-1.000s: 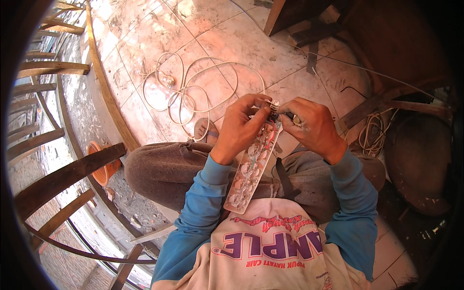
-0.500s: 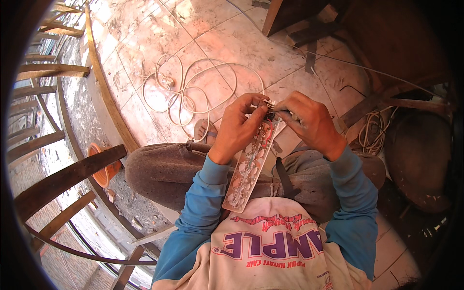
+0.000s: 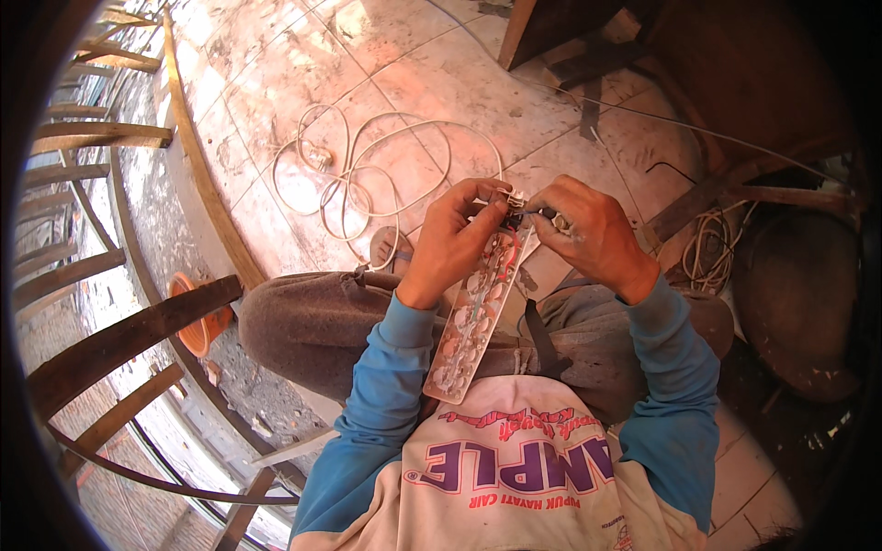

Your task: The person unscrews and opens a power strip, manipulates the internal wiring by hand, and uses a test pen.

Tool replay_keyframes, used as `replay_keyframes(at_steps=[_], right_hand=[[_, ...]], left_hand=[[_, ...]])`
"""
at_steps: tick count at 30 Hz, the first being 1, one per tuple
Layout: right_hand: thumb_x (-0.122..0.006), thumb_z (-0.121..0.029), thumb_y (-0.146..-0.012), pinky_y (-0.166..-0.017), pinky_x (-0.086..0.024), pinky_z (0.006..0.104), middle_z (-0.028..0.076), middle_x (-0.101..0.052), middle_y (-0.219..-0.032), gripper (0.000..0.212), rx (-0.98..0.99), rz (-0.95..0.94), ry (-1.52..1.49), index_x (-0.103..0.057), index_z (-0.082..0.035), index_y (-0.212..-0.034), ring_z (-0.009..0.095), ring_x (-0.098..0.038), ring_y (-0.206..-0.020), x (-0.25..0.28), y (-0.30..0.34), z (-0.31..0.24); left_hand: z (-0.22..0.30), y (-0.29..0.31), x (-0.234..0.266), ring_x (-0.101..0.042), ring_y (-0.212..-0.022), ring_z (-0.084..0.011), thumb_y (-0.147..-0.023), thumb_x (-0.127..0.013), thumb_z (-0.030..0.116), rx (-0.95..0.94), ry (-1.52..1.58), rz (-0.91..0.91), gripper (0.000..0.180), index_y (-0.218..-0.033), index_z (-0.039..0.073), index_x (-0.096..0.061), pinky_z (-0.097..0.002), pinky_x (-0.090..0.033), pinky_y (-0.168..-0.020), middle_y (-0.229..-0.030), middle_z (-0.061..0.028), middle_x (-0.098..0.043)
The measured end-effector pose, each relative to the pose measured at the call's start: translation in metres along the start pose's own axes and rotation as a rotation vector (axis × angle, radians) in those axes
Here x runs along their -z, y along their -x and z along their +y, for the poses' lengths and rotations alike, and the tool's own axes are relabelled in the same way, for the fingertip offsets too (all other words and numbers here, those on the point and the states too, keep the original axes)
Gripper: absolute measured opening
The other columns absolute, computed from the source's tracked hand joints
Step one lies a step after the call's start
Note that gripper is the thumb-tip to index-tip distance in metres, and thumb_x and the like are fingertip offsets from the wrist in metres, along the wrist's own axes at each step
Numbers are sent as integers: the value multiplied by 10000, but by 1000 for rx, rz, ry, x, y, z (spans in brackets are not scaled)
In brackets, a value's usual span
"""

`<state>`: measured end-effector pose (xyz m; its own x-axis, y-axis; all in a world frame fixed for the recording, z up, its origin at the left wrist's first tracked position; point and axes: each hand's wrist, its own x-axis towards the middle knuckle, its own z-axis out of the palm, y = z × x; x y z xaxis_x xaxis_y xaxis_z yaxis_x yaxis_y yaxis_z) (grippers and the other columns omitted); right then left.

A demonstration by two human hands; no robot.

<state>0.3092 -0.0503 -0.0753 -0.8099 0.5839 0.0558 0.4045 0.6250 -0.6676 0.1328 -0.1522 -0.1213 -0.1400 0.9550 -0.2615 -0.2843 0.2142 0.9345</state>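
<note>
An opened power strip (image 3: 471,317) lies slanted across my lap, its row of round socket cavities facing up and a red wire along one side. At its far end my left hand (image 3: 452,241) is closed, thumb and fingers pinching the end where wires and a small dark part show. From the right my right hand (image 3: 595,237) meets that end, fingers closed on a thin, dark-ended tool (image 3: 548,213) that looks like a small screwdriver. Its tip is too small to make out. A white cable (image 3: 447,138) runs from the strip's far end onto the floor.
The cable lies in loose loops on the dirty tiled floor (image 3: 404,83). Wooden slats (image 3: 129,321) and an orange pot (image 3: 197,335) stand at the left. Dark wooden furniture (image 3: 735,83), a coiled cable (image 3: 707,248) and a dark rounded object (image 3: 795,303) are at the right.
The right fingers have shifted slightly, and the dark end of the thin tool now shows between them. My left hand and the power strip have stayed in nearly the same place.
</note>
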Motion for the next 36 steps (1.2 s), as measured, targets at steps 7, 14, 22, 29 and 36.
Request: replay_keyframes(at_steps=[7,14,22,29,36], right_hand=[[-701,-118,-802,-657,-503,399,127,-605,-869,160,-39,27,-30,-640,-36,-926,333,-625,-767,-2,0,1],[-687,-100,-799,-642,-492,392,129,-608,-852,113,-69,55,-58,-651,-44,-891,329,-618,-749,-4,-2,2],[-685,-101,-803,-626,-482,394,124,-600,-840,108,-63,37,-58,-651,-49,-891,324,-609,-728,-9,-3,6],[-689,-83,-801,-630,-479,393,123,-599,-840,115,-55,4,-56,-648,-49,-903,322,-608,-735,-13,-4,8],[-688,-75,-809,-647,-488,386,128,-610,-861,125,-55,-5,-73,-651,-42,-923,321,-619,-755,-16,-5,9]], left_hand=[[-1,-3,2,-613,-827,-65,-955,-612,116,30,109,-4,196,-1095,-19,-624,-203,-488,-723,-1007,-28,-663],[-9,-6,5,-614,-830,-60,-949,-614,96,10,58,-2,180,-1083,-24,-626,-196,-479,-701,-1015,-38,-666],[-18,-6,7,-635,-869,-87,-939,-618,74,-55,-33,24,166,-1069,-29,-618,-215,-500,-703,-1028,-47,-665],[-13,-5,8,-635,-859,-92,-918,-636,50,-74,-222,49,163,-1062,-26,-618,-229,-513,-725,-1013,-54,-660],[-14,-5,10,-641,-857,-103,-913,-640,51,-81,-270,56,141,-1029,-26,-622,-240,-518,-736,-1004,-58,-656]])
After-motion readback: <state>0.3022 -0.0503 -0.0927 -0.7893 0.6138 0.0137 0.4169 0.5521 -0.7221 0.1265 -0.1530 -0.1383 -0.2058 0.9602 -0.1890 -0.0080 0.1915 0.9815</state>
